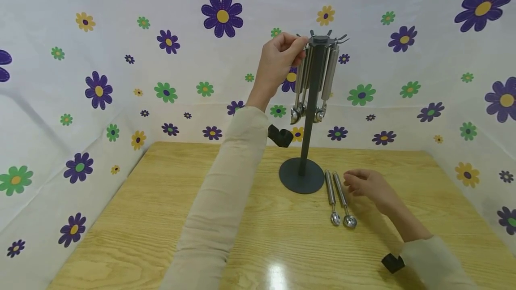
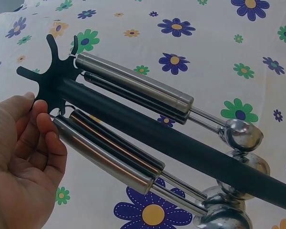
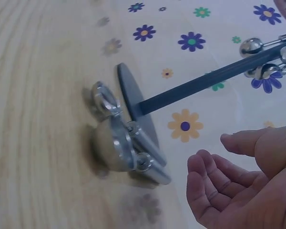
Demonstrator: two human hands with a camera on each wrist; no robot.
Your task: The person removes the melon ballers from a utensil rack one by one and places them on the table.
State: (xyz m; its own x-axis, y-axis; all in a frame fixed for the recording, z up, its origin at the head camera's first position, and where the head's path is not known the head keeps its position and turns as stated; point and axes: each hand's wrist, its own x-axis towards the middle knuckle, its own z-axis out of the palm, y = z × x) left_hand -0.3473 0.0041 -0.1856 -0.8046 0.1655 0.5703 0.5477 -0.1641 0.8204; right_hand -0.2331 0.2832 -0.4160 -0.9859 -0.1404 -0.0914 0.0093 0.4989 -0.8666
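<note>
A dark upright stand (image 1: pixel 308 115) with a round base and a ring of hooks at its top holds several hanging steel melon ballers (image 2: pixel 133 81). At the top left, my left hand (image 1: pixel 284 57) pinches with thumb and fingertips at the handle end of a melon baller (image 2: pixel 105 155), beside a hook (image 2: pixel 26 73). Two more steel scoops, one (image 1: pixel 332 198) with a narrower head and one (image 1: pixel 345 202) with a rounder head, lie on the table by the base. Just right of their handles hovers my right hand (image 1: pixel 371 187), fingers loosely bent and holding nothing.
The wooden table (image 1: pixel 161 236) meets a white flower-printed cloth (image 1: pixel 193 57) at the back and both sides. A black strap piece (image 1: pixel 280 136) hangs at the left wrist and another (image 1: pixel 392 263) at the right.
</note>
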